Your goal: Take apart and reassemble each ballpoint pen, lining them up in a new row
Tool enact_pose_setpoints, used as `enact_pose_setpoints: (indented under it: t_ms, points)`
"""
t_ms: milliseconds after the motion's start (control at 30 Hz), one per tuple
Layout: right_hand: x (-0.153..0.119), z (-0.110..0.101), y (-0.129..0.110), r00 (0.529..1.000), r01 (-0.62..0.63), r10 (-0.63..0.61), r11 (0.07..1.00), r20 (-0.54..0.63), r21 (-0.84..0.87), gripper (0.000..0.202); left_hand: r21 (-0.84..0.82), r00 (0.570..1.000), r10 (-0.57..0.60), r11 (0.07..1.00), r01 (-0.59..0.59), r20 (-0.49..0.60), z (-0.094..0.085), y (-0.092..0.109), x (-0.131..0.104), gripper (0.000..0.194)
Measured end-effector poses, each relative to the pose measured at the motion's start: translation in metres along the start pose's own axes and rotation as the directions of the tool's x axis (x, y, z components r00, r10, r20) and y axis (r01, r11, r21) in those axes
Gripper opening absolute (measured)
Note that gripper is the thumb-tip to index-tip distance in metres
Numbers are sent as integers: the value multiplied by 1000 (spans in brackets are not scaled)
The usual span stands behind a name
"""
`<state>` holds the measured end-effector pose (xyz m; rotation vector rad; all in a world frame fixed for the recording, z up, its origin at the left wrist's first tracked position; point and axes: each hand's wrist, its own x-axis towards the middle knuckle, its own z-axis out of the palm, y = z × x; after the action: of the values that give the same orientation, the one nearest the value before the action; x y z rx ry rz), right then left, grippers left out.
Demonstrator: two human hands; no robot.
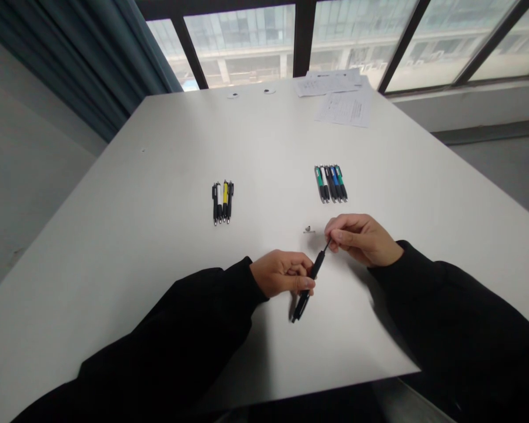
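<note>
My left hand (286,275) is closed around the barrel of a black pen (305,298), which slants from lower left to upper right above the table. A thin dark pen refill (328,244) sticks out of the pen's upper end. The fingertips of my right hand (361,238) are pinched on the far end of that refill. Just left of the right hand, a small pen tip (308,228) lies on the table, with what looks like a thin spring beside it, too small to be sure.
On the white table (171,247), a row of several pens (223,202) in black, white and yellow lies to the left. Another row of green, white, black and blue pens (330,183) lies to the right. Papers (344,108) rest at the far edge by the window.
</note>
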<state>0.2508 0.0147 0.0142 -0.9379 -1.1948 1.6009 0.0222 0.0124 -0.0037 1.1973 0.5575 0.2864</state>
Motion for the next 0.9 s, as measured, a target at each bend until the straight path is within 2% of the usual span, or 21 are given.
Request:
enact_pose_setpoints:
  t_ms: [100,167,433,600,767,900]
  points:
    - [0,5,7,996,-21,28,996,85,-81,20,-34,1000,-3,999,3,8,0,-1,1,39]
    - [0,6,10,995,-12,24,992,96,-125,20,-50,1000,-6,999,7,5,0,-1,2,40]
    - [-1,11,8,1000,5,-5,974,2,-226,25,23,994,8,1000,-5,-107,5,2,2,38]
    - [0,13,7,996,-75,63,975,-65,-208,28,69,981,39,997,-27,-192,9,2,4,36]
    - [0,13,-2,997,-78,66,943,-49,-323,31,79,979,59,996,-44,-194,7,-3,4,34]
    - [-1,15,-9,999,-5,-15,867,-36,-497,31,99,982,83,993,-67,-169,6,-4,3,33]
